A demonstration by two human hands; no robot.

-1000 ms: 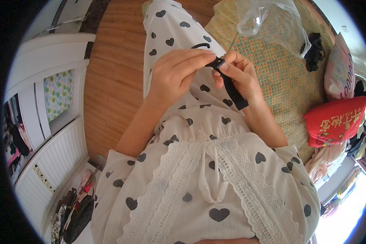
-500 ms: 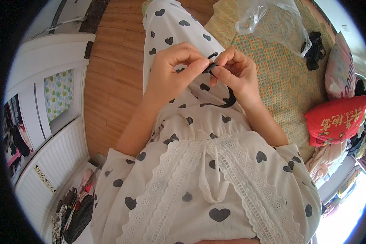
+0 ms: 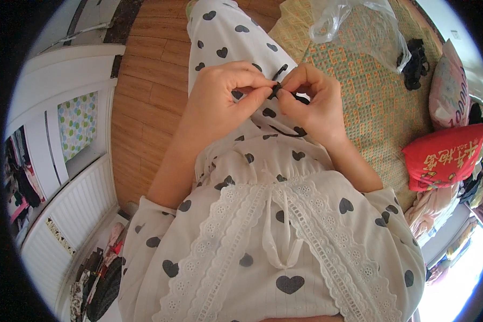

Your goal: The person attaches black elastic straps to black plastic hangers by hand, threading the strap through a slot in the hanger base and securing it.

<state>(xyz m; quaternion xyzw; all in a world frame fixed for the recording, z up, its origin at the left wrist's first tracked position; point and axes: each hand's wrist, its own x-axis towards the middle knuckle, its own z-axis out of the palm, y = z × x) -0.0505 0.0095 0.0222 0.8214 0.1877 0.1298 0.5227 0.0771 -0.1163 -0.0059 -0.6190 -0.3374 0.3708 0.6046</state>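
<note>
Over my lap, a thin black strap [image 3: 280,71] is pinched between both hands. My left hand [image 3: 225,96] closes thumb and forefinger on it from the left. Close beside it, my right hand [image 3: 319,102] grips the strap with thumb and bent fingers; the fingertips of both hands nearly touch. One short end sticks up above the fingertips. Below my right hand, a dark length of the strap curves across the heart-print dress [image 3: 249,159]. The exact spot where it is pinched is mostly hidden by the fingers.
To the right, a patterned bed mat [image 3: 370,115] bears a clear plastic bag [image 3: 359,27], a bundle of black straps [image 3: 414,64], a pink-white package [image 3: 448,91] and a red cushion [image 3: 443,158]. Wooden floor [image 3: 145,107] and a white cabinet [image 3: 75,188] lie left.
My right thumb and fingers have drawn closer together on the strap. My left hand has shifted down slightly. The strap's hanging length has changed its curve below my right hand.
</note>
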